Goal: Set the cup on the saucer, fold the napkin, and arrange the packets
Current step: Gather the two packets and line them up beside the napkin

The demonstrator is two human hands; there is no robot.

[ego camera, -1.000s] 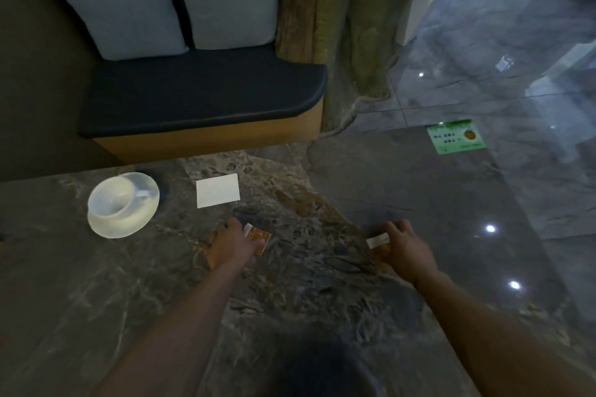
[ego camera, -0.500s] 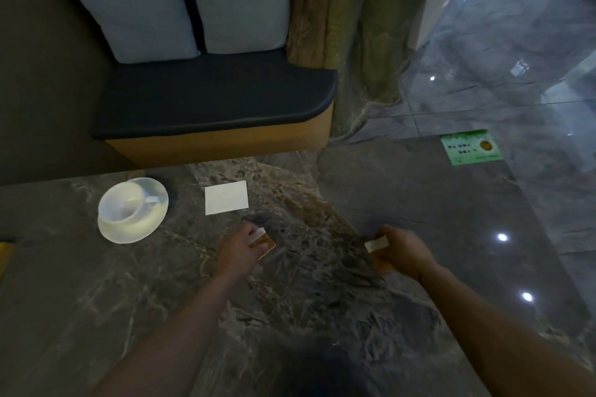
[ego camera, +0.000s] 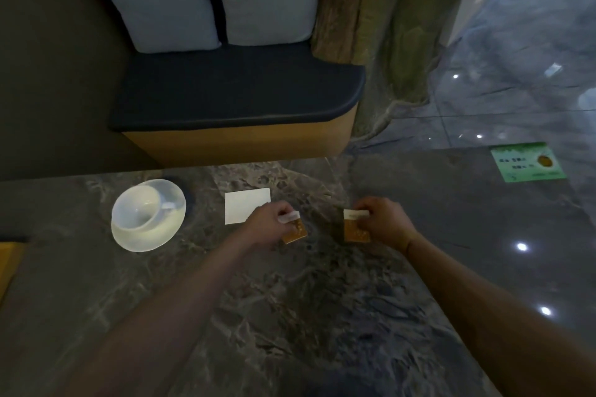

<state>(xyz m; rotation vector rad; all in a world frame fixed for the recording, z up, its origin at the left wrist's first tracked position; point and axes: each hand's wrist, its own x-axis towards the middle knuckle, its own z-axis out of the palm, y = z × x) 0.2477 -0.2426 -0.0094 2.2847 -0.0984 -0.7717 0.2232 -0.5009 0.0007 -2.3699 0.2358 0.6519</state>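
Fingers of the left hand pinch the white top strip of one orange packet; those of the right hand pinch a second packet, both low over the marble surface. Just beyond the left fingers lies the folded napkin; farther left the cup sits on its saucer. Held only by their edges, the packets could, I'd guess, slip or land crooked. Their print is too blurred to read, like the green sticker beyond the right hand.
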